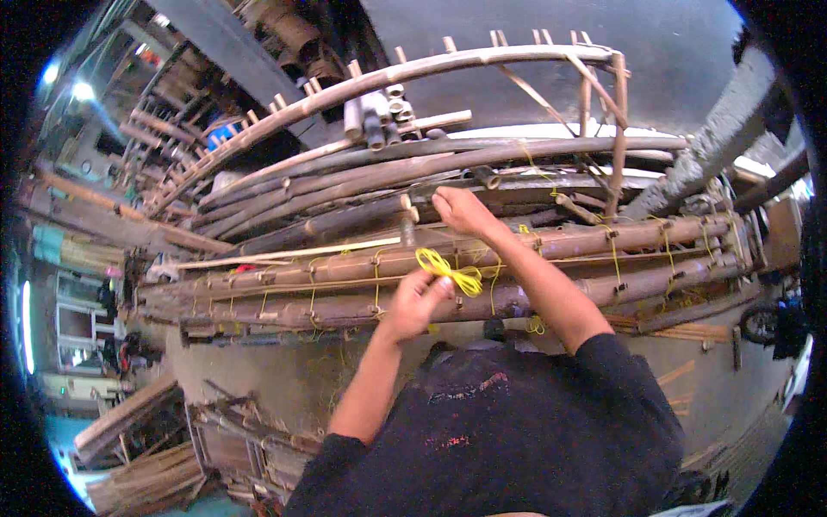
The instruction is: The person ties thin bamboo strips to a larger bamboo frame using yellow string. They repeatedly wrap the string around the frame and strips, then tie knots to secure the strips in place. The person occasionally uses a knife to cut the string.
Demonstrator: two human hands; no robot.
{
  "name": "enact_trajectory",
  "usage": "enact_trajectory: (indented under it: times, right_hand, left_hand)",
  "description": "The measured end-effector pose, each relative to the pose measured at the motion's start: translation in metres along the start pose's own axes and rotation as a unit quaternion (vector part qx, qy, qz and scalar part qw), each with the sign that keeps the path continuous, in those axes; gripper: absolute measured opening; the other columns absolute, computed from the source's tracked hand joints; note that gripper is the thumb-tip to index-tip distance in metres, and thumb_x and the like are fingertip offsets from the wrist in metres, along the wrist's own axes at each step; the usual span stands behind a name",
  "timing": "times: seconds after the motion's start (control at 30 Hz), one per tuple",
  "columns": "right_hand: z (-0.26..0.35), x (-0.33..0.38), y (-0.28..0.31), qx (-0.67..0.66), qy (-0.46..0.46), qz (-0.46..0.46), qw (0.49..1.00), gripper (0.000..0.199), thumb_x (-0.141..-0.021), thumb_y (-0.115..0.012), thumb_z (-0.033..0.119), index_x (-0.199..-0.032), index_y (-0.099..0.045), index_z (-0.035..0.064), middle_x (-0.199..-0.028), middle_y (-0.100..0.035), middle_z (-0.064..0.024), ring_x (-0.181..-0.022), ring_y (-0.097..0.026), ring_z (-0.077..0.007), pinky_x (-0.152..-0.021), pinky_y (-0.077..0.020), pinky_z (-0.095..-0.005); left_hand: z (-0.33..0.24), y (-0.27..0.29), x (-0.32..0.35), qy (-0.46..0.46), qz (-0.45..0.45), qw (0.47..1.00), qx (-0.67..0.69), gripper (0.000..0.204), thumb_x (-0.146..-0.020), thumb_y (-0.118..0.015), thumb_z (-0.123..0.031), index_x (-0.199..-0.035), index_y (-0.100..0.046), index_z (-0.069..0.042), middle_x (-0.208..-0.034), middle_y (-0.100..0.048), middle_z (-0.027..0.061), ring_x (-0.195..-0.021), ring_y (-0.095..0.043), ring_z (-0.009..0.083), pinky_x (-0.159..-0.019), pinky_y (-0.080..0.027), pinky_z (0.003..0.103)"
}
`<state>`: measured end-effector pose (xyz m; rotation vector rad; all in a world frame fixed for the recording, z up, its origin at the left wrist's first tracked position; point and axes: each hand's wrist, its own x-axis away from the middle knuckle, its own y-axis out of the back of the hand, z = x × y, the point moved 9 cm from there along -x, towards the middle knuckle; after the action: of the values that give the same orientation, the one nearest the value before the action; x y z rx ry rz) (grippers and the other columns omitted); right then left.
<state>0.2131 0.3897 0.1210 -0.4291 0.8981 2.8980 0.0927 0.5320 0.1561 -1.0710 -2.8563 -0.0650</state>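
A small looped bundle of yellow cord [465, 281] is pinched between the thumb and fingers of my left hand [415, 303]. Farther off and slightly to the right, my right hand [463, 213] is closed like a fist. Whatever its fingers may hold is too small to make out. Beneath both hands lie long brown bamboo poles, a far one [327, 269] and a near one [345, 305], running side by side from left to right. Yellow cord ties [615, 257] cross them at intervals, with short pegs showing along their length.
Beyond the poles lies a stack of loose bamboo [362, 181]. A curved bamboo rail with upright pegs [431, 65] arches over it. A rough grey post [711, 142] leans at the right. Scrap wood [146, 478] is heaped at the lower left, near a wheel-less timber frame [241, 431].
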Motion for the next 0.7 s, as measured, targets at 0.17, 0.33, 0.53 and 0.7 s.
enact_trajectory:
  times: [0.17,0.33,0.53,0.7]
  right_hand:
    - [-0.148,-0.005,-0.11,0.151,-0.091,0.186,0.967,0.035,-0.088,-0.05,0.028,-0.086,-0.066,-0.0035,-0.092,-0.065,-0.0284,-0.091,-0.062,-0.0458,-0.083,-0.0481,-0.0511]
    - [-0.135,-0.024,-0.096,0.152,-0.124,0.203,0.959,0.039,-0.086,-0.051,0.031,-0.08,-0.068,-0.0039,-0.09,-0.065,-0.0291,-0.085,-0.065,-0.0433,-0.081,-0.0499,-0.0502]
    - [-0.085,-0.05,0.049,0.1,-0.134,0.006,0.986,0.04,-0.092,-0.053,0.034,-0.104,-0.062,-0.0032,-0.095,-0.066,-0.0272,-0.092,-0.064,-0.0403,-0.086,-0.048,-0.0445]
    - [-0.057,0.052,0.131,0.13,-0.071,-0.136,0.98,0.037,-0.094,-0.058,0.031,-0.114,-0.058,-0.0002,-0.109,-0.065,-0.0208,-0.101,-0.061,-0.0333,-0.09,-0.0454,-0.0396]
  left_hand:
    - [-0.024,-0.04,0.051,-0.032,-0.01,0.994,-0.101,0.019,-0.096,-0.057,-0.015,-0.106,-0.063,0.0,-0.094,-0.065,0.0048,-0.089,-0.059,0.0145,-0.081,-0.047,0.03]
    - [-0.005,-0.072,0.08,-0.079,0.03,0.983,-0.163,0.016,-0.091,-0.061,-0.011,-0.099,-0.061,0.003,-0.091,-0.063,0.0153,-0.088,-0.06,0.033,-0.081,-0.047,0.039]
    - [0.04,-0.078,0.094,-0.045,0.009,0.959,-0.281,0.018,-0.092,-0.059,-0.019,-0.091,-0.06,-0.001,-0.083,-0.061,0.0162,-0.079,-0.058,0.0343,-0.073,-0.047,0.042]
    - [-0.012,-0.062,0.077,-0.113,-0.042,0.953,-0.279,0.017,-0.091,-0.058,-0.017,-0.088,-0.06,0.0,-0.082,-0.06,0.0187,-0.076,-0.058,0.0373,-0.069,-0.046,0.044]
